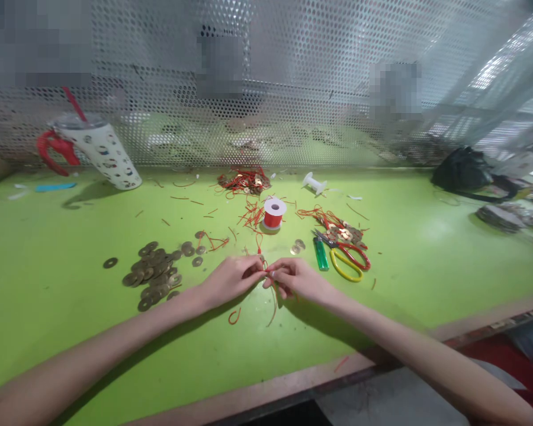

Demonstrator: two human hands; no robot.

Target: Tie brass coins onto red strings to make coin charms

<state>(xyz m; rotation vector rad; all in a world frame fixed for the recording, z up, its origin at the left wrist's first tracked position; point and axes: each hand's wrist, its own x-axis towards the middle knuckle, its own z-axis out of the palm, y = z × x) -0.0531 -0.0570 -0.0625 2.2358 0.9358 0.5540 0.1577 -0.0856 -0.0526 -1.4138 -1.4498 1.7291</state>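
My left hand (244,275) and my right hand (292,277) meet over the middle of the green table, fingertips pinched together on a thin red cord (259,244). The cord's loop sticks up beyond my fingers, and loose ends hang below them. Part of the cord is hidden by my fingers. Left of my left hand lies a pile of round brass coins (156,269) with holes. Just beyond my hands stands a spool of red thread (273,214). To the right of my right hand are a green lighter (320,254) and scissors (347,260) with red and yellow handles.
Bundles of red-corded coins lie at the back (246,181) and right (340,229). An empty white spool (314,184) is behind. A patterned tumbler (109,151) with a red handle stands back left. A perforated metal screen (288,118) closes the far edge; a black bag (464,171) sits far right.
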